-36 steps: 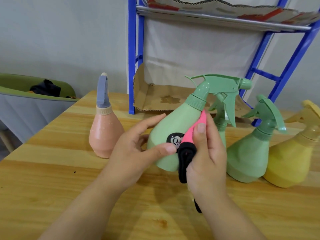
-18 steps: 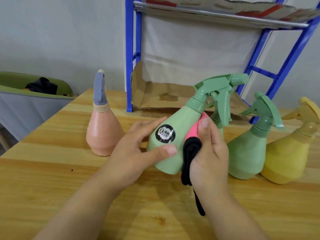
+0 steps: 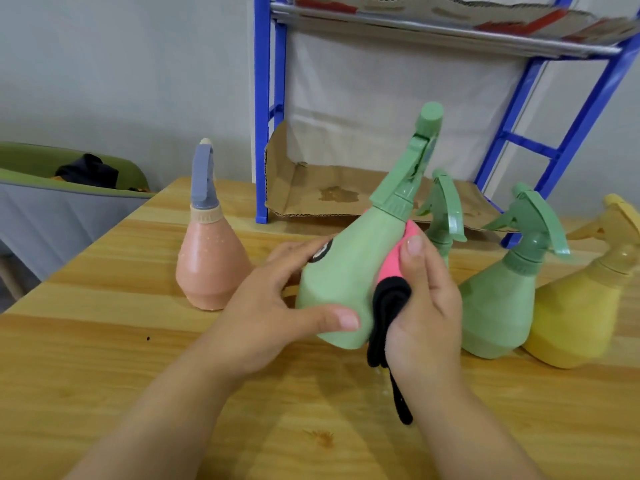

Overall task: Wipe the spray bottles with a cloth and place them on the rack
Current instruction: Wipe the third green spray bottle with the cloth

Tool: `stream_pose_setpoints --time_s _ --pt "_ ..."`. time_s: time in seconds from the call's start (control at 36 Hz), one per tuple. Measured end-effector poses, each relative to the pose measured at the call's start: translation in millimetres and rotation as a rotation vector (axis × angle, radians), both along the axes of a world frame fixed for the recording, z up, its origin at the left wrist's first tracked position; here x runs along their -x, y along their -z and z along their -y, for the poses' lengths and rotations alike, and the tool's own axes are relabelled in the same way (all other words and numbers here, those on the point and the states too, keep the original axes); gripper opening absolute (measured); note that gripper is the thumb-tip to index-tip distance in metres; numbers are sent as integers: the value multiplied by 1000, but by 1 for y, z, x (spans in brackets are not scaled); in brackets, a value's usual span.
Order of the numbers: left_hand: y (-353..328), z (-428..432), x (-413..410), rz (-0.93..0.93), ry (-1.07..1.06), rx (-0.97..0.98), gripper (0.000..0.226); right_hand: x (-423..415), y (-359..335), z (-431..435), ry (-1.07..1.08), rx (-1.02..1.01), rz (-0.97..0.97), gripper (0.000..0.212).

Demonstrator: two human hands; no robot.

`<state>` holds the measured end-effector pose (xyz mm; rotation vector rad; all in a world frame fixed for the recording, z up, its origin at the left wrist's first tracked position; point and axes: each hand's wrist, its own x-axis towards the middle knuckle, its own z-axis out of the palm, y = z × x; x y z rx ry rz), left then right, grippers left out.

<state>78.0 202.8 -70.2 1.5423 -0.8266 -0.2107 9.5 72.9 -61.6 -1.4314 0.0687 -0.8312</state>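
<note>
Green bottle [image 3: 346, 271] turned nozzle-up | left hand [image 3: 270, 313] grips it | right hand [image 3: 426, 306] pinches cloth [image 3: 391, 296]

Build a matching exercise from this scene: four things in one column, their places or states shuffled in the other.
1. peach bottle
2. green bottle with black sticker
3. yellow bottle
4. cloth

A. pressed to a bottle by the right hand
B. standing farthest right on the table
C. tilted, gripped by the left hand
D. standing left of both hands

Pairs: 1-D, 2-C, 3-B, 4-A.
</note>
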Motion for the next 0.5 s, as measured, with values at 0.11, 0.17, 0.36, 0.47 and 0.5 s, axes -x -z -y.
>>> stream_pose_setpoints --time_s 0.11,0.17,0.36,0.47,0.5 --pt "-4 -4 -2 -54 77 56 74 1 -1 6 -136 -68 5 32" --pt "-3 -7 -4 -175 149 154 79 0 0 13 -273 -205 -15 42" --pt "1 1 1 -169 77 153 52 -1 1 11 -117 -226 1 45" --pt "2 2 1 15 -33 -9 69 0 5 4 75 88 29 33" --pt "2 1 1 19 -23 -1 69 0 6 4 78 133 31 32"
